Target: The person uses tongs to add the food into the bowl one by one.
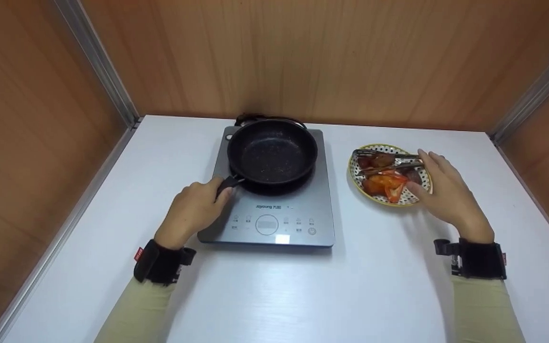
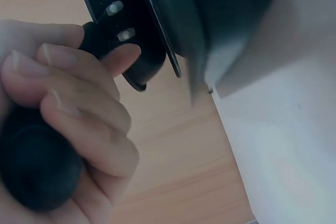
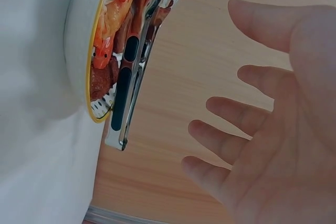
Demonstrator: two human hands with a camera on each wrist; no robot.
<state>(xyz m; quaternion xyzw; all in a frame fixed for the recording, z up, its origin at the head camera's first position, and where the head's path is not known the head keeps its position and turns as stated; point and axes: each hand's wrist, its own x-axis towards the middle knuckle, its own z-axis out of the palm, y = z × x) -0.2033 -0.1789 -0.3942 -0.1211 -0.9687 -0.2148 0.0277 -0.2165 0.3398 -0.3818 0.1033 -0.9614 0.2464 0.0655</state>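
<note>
My left hand [image 1: 196, 212] grips the black handle [image 2: 39, 161] of a dark frying pan [image 1: 274, 157], its fingers curled round it in the left wrist view. The pan's inside holds no food. My right hand [image 1: 446, 193] hovers by the right side of a yellow-rimmed, dotted bowl [image 1: 354, 183]. Its fingers are spread and hold nothing; the right wrist view shows a gap between them and the metal tongs [image 3: 124, 93]. These tongs lie across the bowl over a reddish-orange food piece [image 1: 395, 190] and several brown pieces [image 1: 381, 160].
Under the pan is a grey induction cooker [image 1: 274, 238] with a touch panel at its front. A black cord [image 1: 250, 116] lies behind it. Wooden panels [image 1: 303, 57] with metal edge strips enclose the white table [image 1: 279, 295] at the back and sides.
</note>
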